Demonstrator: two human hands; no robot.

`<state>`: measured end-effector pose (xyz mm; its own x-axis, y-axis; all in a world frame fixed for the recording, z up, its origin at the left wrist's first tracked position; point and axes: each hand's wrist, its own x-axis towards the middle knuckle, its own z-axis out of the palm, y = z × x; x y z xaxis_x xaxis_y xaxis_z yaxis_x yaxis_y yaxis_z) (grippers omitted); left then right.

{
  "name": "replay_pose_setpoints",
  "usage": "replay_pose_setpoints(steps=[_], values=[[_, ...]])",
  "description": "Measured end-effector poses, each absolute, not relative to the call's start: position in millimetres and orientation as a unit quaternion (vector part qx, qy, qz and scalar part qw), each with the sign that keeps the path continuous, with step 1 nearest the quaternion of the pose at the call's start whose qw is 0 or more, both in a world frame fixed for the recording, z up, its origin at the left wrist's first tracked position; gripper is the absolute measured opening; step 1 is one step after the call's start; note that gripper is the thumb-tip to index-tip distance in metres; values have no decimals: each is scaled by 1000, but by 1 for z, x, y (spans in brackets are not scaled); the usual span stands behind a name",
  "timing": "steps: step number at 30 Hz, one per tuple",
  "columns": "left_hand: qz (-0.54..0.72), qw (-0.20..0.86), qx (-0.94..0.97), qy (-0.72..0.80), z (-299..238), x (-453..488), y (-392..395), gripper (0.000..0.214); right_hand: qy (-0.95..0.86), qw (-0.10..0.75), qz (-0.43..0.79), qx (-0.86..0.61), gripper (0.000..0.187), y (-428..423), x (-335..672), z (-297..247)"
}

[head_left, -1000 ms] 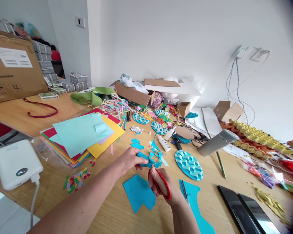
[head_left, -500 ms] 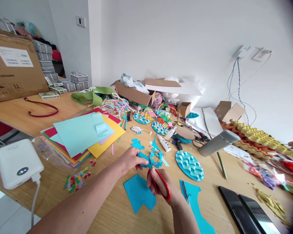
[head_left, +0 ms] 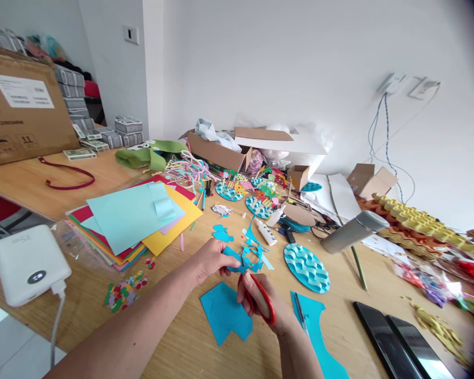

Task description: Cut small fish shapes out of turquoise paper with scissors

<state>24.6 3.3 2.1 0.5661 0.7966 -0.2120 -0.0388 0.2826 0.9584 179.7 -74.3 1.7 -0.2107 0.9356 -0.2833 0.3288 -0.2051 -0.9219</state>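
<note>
Between the fingertips of my left hand (head_left: 213, 260) is a small piece of blue paper (head_left: 231, 259), held above the table. My right hand (head_left: 260, 300) grips red-handled scissors (head_left: 269, 302), its fingers through the loops and the blades reaching to the paper's right edge. Blue paper scraps (head_left: 255, 258) lie just beyond the blades. A larger blue sheet (head_left: 226, 313) with a notched edge rests on the table below my hands. Farther out, a blue fish-shaped cutout (head_left: 222, 233) lies flat. Right of my right hand, a pen (head_left: 300, 311) sits on another blue sheet (head_left: 319, 337).
Stacked coloured paper (head_left: 122, 221) and a white power bank (head_left: 30, 266) are at the left. To the right stand a wavy blue oval (head_left: 307, 267), a grey bottle (head_left: 354, 231) and two phones (head_left: 395, 342). A white glue bottle (head_left: 266, 232) lies beyond my hands.
Almost nothing differs. Both hands, the scissors and the blue paper stay in nearly the same place.
</note>
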Motion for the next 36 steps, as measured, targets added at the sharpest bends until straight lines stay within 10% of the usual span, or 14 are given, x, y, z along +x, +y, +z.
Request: replay_pose_setpoints(steps=[36], values=[[298,715,517,364,1,26,3,19,-551,284,527,-581,71,-72,180,-2]])
